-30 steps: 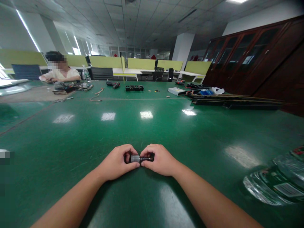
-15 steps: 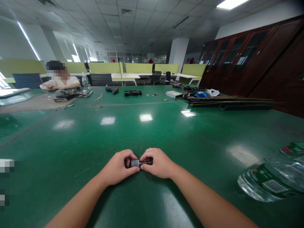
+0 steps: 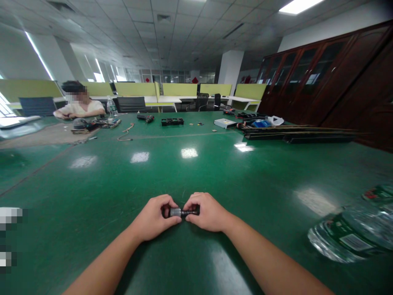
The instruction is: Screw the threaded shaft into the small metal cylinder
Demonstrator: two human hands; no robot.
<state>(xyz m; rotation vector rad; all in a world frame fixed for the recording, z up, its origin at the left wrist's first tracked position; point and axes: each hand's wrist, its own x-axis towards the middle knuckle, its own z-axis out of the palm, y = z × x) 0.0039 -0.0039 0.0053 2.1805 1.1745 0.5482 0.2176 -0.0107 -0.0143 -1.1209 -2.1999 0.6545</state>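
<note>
Low over the near middle of the green table (image 3: 172,176), both hands hold a small metal part. My left hand (image 3: 155,217) is closed round a silver cylinder (image 3: 175,212), its thumb and index finger at the part's left end. From the cylinder's right side a dark threaded rod (image 3: 185,213) runs to my right hand (image 3: 207,212), whose fingers and thumb pinch its right end. Cylinder and rod lie in one horizontal line and look joined. The far ends of both are partly hidden by the fingers.
A large water bottle (image 3: 353,233) lies at the right. Along the far side are a power drill (image 3: 145,118), a black tray-like part (image 3: 172,121), a silver box (image 3: 225,123) and long dark strips (image 3: 301,133). A person (image 3: 78,104) sits at the far left.
My right hand has shifted slightly right, away from my left hand, and a little more of the dark rod shows between them. My left hand is nearly unmoved.
</note>
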